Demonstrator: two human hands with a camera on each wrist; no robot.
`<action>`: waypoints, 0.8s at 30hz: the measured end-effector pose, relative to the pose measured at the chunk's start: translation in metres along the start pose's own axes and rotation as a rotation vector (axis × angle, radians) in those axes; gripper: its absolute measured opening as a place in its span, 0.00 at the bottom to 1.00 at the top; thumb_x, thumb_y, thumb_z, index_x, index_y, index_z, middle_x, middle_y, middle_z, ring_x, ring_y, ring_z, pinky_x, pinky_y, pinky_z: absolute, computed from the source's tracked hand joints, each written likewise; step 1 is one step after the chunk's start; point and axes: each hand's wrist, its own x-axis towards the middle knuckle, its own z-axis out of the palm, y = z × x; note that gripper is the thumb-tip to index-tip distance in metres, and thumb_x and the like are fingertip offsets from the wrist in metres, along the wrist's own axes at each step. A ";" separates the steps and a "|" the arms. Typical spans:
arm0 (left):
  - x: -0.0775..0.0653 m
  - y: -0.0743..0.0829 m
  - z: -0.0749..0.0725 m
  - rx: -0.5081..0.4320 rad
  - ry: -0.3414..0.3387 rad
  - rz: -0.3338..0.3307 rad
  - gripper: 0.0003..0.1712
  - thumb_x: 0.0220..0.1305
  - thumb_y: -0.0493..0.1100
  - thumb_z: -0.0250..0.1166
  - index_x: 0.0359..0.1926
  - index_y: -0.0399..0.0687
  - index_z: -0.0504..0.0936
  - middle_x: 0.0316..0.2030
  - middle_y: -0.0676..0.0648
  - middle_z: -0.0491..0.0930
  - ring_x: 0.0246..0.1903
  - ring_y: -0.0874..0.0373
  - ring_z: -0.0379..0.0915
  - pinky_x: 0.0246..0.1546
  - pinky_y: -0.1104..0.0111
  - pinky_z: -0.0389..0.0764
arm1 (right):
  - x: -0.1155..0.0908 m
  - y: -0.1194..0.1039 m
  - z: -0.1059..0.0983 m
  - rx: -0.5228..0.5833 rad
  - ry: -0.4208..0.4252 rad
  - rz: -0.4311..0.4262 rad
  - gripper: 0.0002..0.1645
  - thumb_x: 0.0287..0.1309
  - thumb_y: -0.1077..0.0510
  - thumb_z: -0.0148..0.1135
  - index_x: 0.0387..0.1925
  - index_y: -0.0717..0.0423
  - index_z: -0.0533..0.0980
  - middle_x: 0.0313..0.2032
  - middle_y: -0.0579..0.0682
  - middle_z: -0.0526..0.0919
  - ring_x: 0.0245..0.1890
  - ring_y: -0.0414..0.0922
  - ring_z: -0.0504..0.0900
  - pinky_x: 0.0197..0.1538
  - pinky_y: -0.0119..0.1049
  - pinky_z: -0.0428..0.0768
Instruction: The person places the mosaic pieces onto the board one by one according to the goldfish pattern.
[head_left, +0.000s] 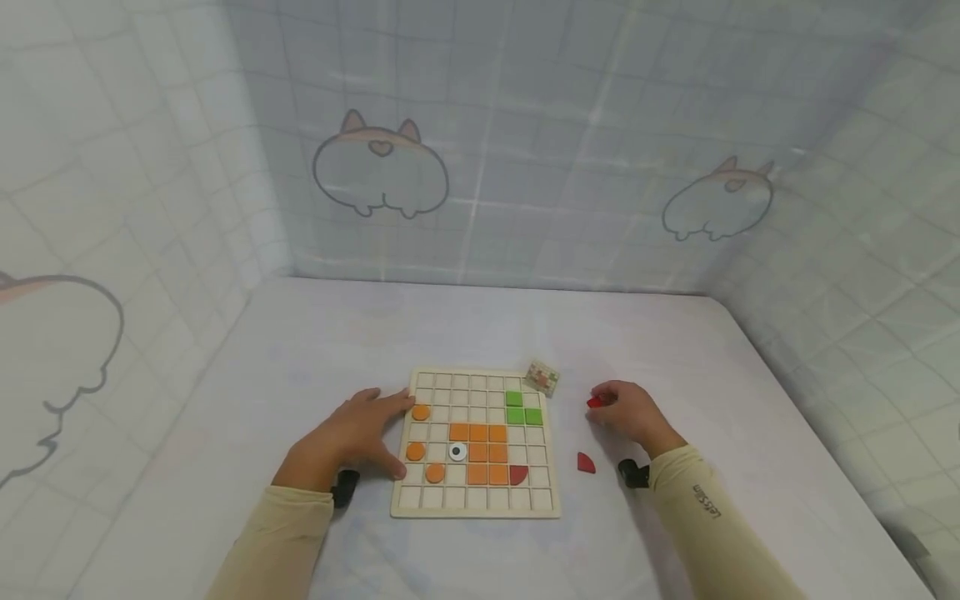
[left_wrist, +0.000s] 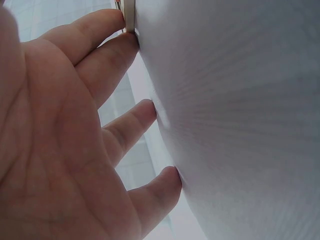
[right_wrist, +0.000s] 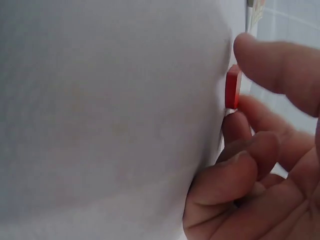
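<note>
A square-grid wooden board (head_left: 476, 500) lies on the table, its left edge touched by my left hand (head_left: 358, 435) with spread fingers. In the left wrist view, fingertips (left_wrist: 117, 20) rest against the board's side while the lower fingers touch the tabletop. Right of the board, my right hand (head_left: 632, 414) pinches a small red piece (head_left: 595, 402) at the table surface. The right wrist view shows that red piece (right_wrist: 232, 87) between thumb and index finger. Another red quarter-round piece (head_left: 586, 462) lies on the table between board and right wrist. A third red piece (head_left: 518, 475) sits on the board.
On the board are orange squares (head_left: 478, 454), orange discs (head_left: 416, 451), green squares (head_left: 514, 415) and a white disc with a black dot (head_left: 457, 452). A patterned card (head_left: 542, 377) overlaps the board's upper right corner. Printed cloth walls (head_left: 525, 208) enclose the table.
</note>
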 end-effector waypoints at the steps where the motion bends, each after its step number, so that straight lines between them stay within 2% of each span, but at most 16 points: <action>1: 0.000 0.000 0.000 0.000 0.001 0.002 0.68 0.29 0.59 0.88 0.76 0.64 0.65 0.77 0.36 0.56 0.76 0.30 0.47 0.65 0.29 0.62 | 0.001 0.000 0.000 -0.006 0.007 0.001 0.29 0.59 0.54 0.72 0.61 0.56 0.77 0.54 0.57 0.81 0.52 0.53 0.77 0.56 0.48 0.82; 7: 0.001 -0.002 0.002 0.005 0.009 0.010 0.68 0.29 0.59 0.88 0.76 0.64 0.66 0.77 0.36 0.57 0.76 0.30 0.48 0.64 0.29 0.63 | -0.001 -0.002 -0.001 -0.041 0.049 -0.031 0.24 0.60 0.56 0.71 0.55 0.61 0.79 0.48 0.58 0.83 0.45 0.52 0.79 0.48 0.45 0.83; 12: 0.001 -0.001 0.001 0.004 0.002 0.005 0.69 0.28 0.59 0.88 0.76 0.65 0.65 0.77 0.38 0.57 0.76 0.30 0.46 0.65 0.28 0.61 | -0.003 -0.007 -0.002 -0.053 0.036 -0.036 0.15 0.59 0.59 0.69 0.47 0.60 0.82 0.43 0.56 0.83 0.42 0.50 0.79 0.45 0.43 0.82; 19: 0.001 -0.001 0.000 0.004 0.000 0.003 0.70 0.27 0.61 0.88 0.77 0.65 0.65 0.78 0.40 0.56 0.76 0.30 0.45 0.66 0.29 0.60 | -0.003 -0.014 0.003 -0.036 -0.001 -0.047 0.28 0.57 0.56 0.71 0.60 0.54 0.77 0.53 0.57 0.82 0.48 0.53 0.79 0.51 0.48 0.83; 24: 0.001 -0.003 0.001 0.002 0.003 0.000 0.70 0.27 0.61 0.88 0.77 0.66 0.64 0.77 0.38 0.56 0.76 0.31 0.46 0.65 0.29 0.61 | -0.004 -0.019 0.005 -0.084 -0.010 -0.148 0.17 0.56 0.55 0.73 0.48 0.52 0.84 0.44 0.51 0.84 0.43 0.49 0.78 0.46 0.43 0.80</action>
